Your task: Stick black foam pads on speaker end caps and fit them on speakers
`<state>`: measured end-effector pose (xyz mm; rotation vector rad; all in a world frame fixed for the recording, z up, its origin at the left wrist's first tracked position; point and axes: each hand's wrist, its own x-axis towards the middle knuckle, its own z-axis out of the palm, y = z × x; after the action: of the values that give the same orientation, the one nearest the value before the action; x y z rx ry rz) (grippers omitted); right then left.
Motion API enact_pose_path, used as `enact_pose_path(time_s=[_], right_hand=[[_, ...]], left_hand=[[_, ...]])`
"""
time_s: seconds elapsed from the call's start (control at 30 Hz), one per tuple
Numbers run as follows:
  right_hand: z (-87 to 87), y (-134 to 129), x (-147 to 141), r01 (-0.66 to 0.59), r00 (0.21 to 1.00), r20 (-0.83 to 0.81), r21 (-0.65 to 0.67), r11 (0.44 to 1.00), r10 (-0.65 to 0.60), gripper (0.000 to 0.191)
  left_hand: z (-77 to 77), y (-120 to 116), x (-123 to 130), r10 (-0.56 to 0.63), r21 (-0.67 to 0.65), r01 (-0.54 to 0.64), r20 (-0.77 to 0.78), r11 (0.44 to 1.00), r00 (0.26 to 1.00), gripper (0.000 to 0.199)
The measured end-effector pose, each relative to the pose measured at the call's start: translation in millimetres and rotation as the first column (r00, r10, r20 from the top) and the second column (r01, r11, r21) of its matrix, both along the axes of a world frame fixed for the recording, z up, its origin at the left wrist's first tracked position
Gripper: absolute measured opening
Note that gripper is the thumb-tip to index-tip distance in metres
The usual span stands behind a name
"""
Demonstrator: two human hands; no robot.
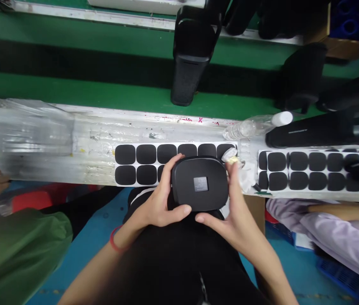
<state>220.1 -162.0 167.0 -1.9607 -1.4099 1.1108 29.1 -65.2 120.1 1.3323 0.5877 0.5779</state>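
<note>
Between my two hands is a black rounded-rectangular device part (185, 192) with a small grey label (201, 184) near its middle. My left hand (162, 203) grips its left side, thumb along the near edge. On the opposite side my right hand (230, 212) holds it, thumb at the near right edge. What lies on its underside is hidden. Just beyond it, partly covered, a white sheet of black rounded pads (146, 154) lies on the bench. Crumpled white scraps (246, 176) lie close to my right fingertips.
A black handheld-shaped device (189, 63) stands on the green surface (118, 91). A clear bottle (255, 125) lies behind a second pad sheet (309, 171). Clear plastic (33, 131) covers the bench at left. People sit either side: a green garment (29, 254) left, a lilac sleeve (332, 237) right.
</note>
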Motion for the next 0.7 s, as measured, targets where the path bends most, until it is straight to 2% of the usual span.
enact_pose_path(time_s=[0.1, 0.2, 0.27, 0.47, 0.6, 0.7], right_hand=[[-7.0, -1, -3, 0.044, 0.972, -0.23, -0.029, 0.999, -0.049, 0.109], [-7.0, -2, -3, 0.094, 0.908, -0.402, -0.08, 0.992, -0.118, 0.096], [-5.8, -3, 0, 0.116, 0.873, -0.462, -0.112, 0.987, -0.155, 0.087], [-12.3, -1, 3, 0.259, 0.803, -0.541, -0.06, 0.964, -0.249, 0.05], [-21.4, 10, 3, 0.374, 0.791, -0.523, -0.001, 0.928, -0.319, 0.035], [-21.0, 23, 4, 0.385, 0.816, -0.473, 0.018, 0.923, -0.331, 0.031]], left_hand=[[2.2, 0, 0, -0.018, -0.03, 0.017, -0.019, 0.999, 1.0, 0.112], [4.4, -1, 2, 0.015, -0.058, -0.016, -0.007, 0.998, 1.0, 0.106], [5.5, -2, 4, 0.026, -0.071, -0.025, 0.013, 0.997, 1.0, 0.101], [5.0, -2, 9, 0.217, -0.062, -0.218, -0.03, 0.974, 0.976, 0.062], [10.2, 1, 14, 0.199, -0.134, -0.207, -0.071, 0.969, 0.977, 0.057], [18.1, 6, 20, 0.245, -0.162, -0.268, -0.147, 0.95, 0.958, 0.041]])
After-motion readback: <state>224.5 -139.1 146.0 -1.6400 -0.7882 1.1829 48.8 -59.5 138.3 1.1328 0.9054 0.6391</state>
